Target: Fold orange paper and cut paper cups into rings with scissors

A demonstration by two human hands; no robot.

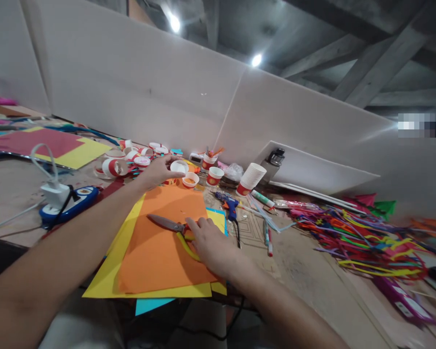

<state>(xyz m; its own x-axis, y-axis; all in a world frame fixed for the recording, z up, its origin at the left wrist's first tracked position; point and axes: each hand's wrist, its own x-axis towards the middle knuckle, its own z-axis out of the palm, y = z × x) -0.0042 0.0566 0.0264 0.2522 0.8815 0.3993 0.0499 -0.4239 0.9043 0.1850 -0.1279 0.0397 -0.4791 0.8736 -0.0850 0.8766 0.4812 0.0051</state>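
My left hand (160, 170) reaches far across the table and pinches the rim of a small white paper cup (179, 167). Just beside it stands a cut-down cup with orange contents (190, 181). My right hand (210, 245) lies on the yellow handles of a pair of scissors (167, 224), fingers curled over them. The scissors rest shut on an orange paper sheet (160, 247), which lies on yellow sheets (105, 276) and a blue one (148, 305).
Several cut red-and-white cup pieces (112, 167) lie at the back left. A stack of paper cups (250, 178), a blue glue gun (230, 206) and markers (267, 235) sit right of the sheets. Coloured paper strips (356, 237) pile at right. A power strip with charger (63, 201) sits at left.
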